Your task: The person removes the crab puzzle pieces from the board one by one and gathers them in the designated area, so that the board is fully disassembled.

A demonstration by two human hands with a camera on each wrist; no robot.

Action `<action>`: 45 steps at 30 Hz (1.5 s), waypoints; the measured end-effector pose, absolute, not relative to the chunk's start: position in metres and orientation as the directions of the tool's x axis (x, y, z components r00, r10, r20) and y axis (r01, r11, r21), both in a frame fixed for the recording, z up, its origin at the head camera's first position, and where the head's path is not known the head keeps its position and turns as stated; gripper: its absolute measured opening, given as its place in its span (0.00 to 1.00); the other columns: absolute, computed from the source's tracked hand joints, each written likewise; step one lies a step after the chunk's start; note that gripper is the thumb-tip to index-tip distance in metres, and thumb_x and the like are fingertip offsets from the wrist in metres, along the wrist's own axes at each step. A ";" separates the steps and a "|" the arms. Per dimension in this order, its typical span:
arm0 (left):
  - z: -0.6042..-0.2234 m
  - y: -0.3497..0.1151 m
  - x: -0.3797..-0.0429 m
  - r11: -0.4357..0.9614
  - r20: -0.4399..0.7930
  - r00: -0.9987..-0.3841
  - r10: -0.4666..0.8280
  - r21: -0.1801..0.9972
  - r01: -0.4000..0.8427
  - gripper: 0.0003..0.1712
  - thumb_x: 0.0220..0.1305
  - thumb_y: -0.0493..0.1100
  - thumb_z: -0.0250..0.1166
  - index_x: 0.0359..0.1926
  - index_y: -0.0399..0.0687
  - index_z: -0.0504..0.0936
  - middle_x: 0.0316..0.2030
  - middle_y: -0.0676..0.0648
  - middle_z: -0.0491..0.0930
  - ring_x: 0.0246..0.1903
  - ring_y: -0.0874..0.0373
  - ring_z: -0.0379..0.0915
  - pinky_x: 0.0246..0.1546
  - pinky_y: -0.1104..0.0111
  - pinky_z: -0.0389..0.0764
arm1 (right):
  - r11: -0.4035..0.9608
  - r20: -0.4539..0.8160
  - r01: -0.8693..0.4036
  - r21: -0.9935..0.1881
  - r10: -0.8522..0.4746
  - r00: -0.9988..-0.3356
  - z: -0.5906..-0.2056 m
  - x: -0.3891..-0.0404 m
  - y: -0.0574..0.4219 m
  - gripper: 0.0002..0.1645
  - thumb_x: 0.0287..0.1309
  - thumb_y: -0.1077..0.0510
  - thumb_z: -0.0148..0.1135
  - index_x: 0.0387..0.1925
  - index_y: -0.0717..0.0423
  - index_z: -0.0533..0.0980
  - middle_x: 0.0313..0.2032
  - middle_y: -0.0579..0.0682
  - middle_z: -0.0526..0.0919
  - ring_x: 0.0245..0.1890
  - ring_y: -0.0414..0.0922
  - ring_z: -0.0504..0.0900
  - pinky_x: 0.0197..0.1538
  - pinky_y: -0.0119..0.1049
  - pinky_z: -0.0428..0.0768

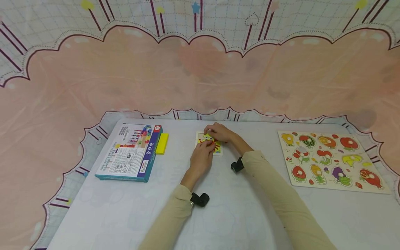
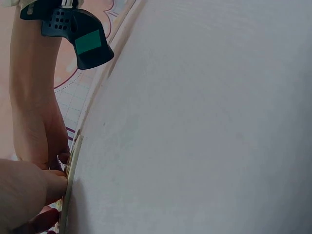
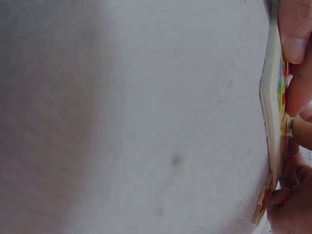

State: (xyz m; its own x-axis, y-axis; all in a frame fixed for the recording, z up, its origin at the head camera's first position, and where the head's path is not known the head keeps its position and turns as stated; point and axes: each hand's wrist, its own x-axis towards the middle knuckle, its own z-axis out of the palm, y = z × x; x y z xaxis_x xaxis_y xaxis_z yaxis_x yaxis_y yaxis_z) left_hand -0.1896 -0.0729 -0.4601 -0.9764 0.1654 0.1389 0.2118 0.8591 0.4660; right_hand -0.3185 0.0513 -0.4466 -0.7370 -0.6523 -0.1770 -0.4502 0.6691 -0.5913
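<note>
A small picture puzzle board (image 1: 220,153), with a yellow, red and green picture inside a pale border, lies at the middle of the table. My left hand (image 1: 201,158) reaches over its near left part, and the fingers rest on the picture. At the far side my right hand (image 1: 220,132) bends over the board with curled fingers and fingertips down at the picture. Whether they pinch a piece I cannot tell. In the right wrist view, a small red-patterned puzzle piece (image 3: 263,197) lies against the board's edge by the right hand. Much of the picture is hidden beneath both hands.
On the left lies a flat blue-and-white box (image 1: 129,152), with a yellow block (image 1: 162,143) beside its right edge. A large fruit puzzle board (image 1: 334,161) lies on the right. The white table (image 1: 225,215) ends behind the hands at a patterned cloth.
</note>
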 end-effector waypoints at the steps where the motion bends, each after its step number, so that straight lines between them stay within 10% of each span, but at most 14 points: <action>1: -0.460 -0.073 -0.190 0.860 0.137 -0.977 0.166 0.465 0.212 0.19 0.70 0.40 0.56 0.59 0.47 0.79 0.63 0.47 0.74 0.59 0.48 0.69 0.59 0.59 0.75 | 0.665 -0.172 -0.458 -0.590 -0.657 -0.734 -0.446 -0.318 0.051 0.14 0.71 0.60 0.46 0.51 0.49 0.75 0.44 0.57 0.72 0.38 0.48 0.70 0.24 0.30 0.70; 28: -0.457 -0.072 -0.191 0.859 0.092 -0.985 0.149 0.481 0.175 0.19 0.71 0.41 0.56 0.61 0.48 0.78 0.64 0.49 0.73 0.61 0.49 0.68 0.59 0.59 0.75 | 0.514 -0.083 -0.467 -0.720 -0.731 -0.677 -0.448 -0.325 0.058 0.09 0.71 0.64 0.45 0.49 0.56 0.69 0.40 0.56 0.73 0.37 0.47 0.69 0.42 0.34 0.68; 45: -0.455 -0.071 -0.189 0.867 0.072 -0.987 0.142 0.472 0.159 0.19 0.70 0.41 0.58 0.60 0.49 0.78 0.64 0.49 0.73 0.62 0.50 0.68 0.60 0.59 0.74 | 0.452 -0.129 -0.144 -0.880 -0.520 -0.845 -0.444 -0.321 0.073 0.17 0.72 0.56 0.49 0.56 0.60 0.69 0.51 0.57 0.74 0.47 0.48 0.72 0.44 0.31 0.74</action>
State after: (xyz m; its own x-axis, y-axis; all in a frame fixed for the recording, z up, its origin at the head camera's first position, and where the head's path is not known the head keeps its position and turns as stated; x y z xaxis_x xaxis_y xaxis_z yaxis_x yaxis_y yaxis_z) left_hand -0.1892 -0.0706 -0.4547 -0.9872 0.1419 0.0725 0.1593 0.8671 0.4719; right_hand -0.3214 0.0729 -0.4437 -0.8445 -0.5199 -0.1286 -0.1444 0.4523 -0.8801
